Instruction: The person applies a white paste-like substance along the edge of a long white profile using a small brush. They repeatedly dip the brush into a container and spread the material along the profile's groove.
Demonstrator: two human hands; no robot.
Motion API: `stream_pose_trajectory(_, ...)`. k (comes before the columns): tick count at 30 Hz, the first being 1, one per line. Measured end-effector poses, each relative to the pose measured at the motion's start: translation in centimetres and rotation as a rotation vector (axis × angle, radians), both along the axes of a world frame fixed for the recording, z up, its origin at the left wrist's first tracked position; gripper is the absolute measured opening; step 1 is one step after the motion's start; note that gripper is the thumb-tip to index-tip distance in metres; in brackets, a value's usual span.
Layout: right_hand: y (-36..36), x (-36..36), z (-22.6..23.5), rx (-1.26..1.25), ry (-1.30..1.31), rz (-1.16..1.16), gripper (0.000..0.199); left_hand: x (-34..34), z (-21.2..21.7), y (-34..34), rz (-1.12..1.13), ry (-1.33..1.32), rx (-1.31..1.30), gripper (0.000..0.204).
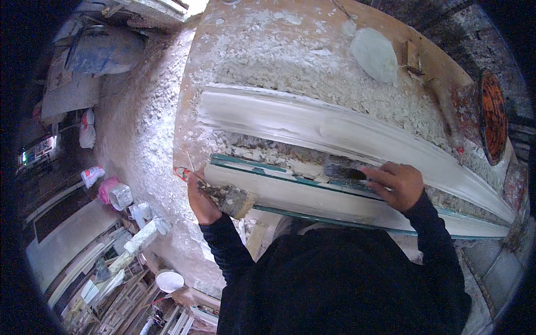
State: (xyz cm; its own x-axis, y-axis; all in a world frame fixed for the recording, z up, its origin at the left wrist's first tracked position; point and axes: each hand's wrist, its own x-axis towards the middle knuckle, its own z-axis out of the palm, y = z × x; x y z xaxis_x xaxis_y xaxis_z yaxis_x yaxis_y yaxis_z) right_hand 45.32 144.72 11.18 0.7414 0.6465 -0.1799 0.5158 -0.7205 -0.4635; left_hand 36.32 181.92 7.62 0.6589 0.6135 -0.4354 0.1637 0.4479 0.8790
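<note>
My left hand (202, 196) grips a wide, plaster-crusted brush (237, 201), its pale bristles pointing right beside the near end of a long white strip (268, 182) edged with green bands. My right hand (399, 186) is closed round a dark flat tool (346, 171), smeared by motion, so its exact kind is unclear. That tool is over the far green edge of the strip, where whitish crumbs lie. Behind it stretches a long white plaster moulding (312, 120) with ridged edges, running from left to right across the table.
Dried plaster scraps coat the tabletop (268, 33). Toward the back right lie a pale round lump (375, 54) and an orange-and-dark round container (493, 117). On the floor at left stand a white bucket (170, 281) and a blue-stained sack (106, 50).
</note>
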Motion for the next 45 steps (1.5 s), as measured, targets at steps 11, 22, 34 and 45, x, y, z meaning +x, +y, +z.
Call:
stream_pose_trajectory(11,0.8,3.1,-0.9,-0.111,0.126,0.292,0.032,0.2,0.9,-0.1,-0.014,-0.005,-0.037,0.031)
stream_pose_trajectory(22,-0.5,2.2,-2.2,-0.125,0.178,0.221,0.033,-0.6,-0.8,1.2,-0.043,-0.071,-0.068,0.03)
stream_pose_trajectory(34,0.7,2.2,1.0,-0.08,0.173,0.031,0.028,-1.0,-1.7,1.7,-0.054,-0.055,-0.019,0.03)
stream_pose_trajectory(45,-1.2,1.8,0.5,-0.117,0.409,-0.249,0.03,-1.1,-1.4,1.6,-0.057,0.015,-0.05,0.037)
